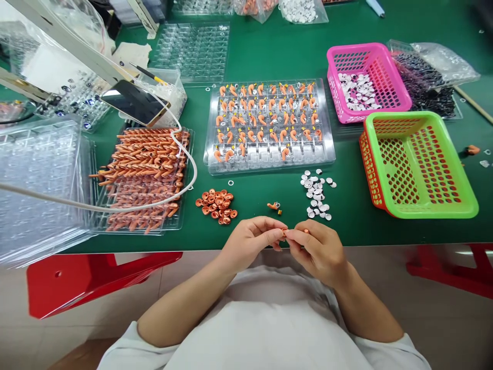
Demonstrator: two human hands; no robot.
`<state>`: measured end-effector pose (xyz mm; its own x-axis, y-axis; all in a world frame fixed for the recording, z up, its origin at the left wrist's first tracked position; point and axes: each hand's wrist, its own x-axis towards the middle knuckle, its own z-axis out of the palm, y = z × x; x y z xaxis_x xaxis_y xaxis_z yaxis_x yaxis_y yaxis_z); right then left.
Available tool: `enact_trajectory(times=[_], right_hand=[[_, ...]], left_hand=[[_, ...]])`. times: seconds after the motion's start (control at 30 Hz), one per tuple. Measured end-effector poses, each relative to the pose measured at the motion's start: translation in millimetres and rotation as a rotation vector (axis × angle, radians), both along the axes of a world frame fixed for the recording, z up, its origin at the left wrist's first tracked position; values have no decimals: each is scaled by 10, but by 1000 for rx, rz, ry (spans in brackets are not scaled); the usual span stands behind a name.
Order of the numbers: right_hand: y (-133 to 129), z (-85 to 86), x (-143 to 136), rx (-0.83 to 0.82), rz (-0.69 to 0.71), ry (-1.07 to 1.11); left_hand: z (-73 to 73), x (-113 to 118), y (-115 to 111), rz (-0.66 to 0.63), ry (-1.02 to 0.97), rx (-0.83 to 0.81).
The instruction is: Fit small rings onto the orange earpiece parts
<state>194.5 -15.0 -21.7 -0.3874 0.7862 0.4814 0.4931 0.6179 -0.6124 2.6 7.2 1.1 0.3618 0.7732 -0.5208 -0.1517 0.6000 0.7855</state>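
At the table's front edge, my left hand (256, 237) and my right hand (318, 249) meet fingertip to fingertip. Between them is a small orange cup-shaped part (284, 232), mostly covered by the fingers, which both hands pinch. Another bit of orange shows among my right fingers; its shape is hidden. Just beyond the hands lies a small orange curved piece (273, 205) with a gold-coloured bit beside it. Left of it is a pile of orange cup-shaped parts (217, 204). White round discs (316, 194) lie scattered to the right.
A clear tray (269, 165) holds rows of orange curved pieces. At right stand a green basket (454, 169) and a pink basket (391, 87) with white discs. Leftward are a tray of copper-coloured parts (148, 169), a phone (134, 103) and a white cable (192, 169).
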Motion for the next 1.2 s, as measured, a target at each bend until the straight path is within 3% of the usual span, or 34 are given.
enact_trajectory(times=[0.1,0.3,0.43,0.63,0.83,0.9,0.97,1.1,1.2], right_hand=[[1,47,-44,-189,-38,115],[19,50,-67,-901,-147,602],[67,30,-77,-1113,-172,881],[123,105,-133,-1289,-180,1024],[128,106,-140,-1316,-171,1018],[101,101,-145,-1252,-183,956],[52,103,-160,-1092,-244,813],[-45,114,-223,-615,-348,444],[-65,96,-269,-550,-333,403]], left_hand=[[-2,2,-1,-23,29,33],[-40,3,-7,-12,61,82],[0,43,10,45,43,86],[31,84,28,69,24,103],[36,88,40,75,28,90],[47,92,42,86,45,84],[53,98,40,100,48,77],[35,109,30,118,-6,46],[7,111,29,135,-5,32]])
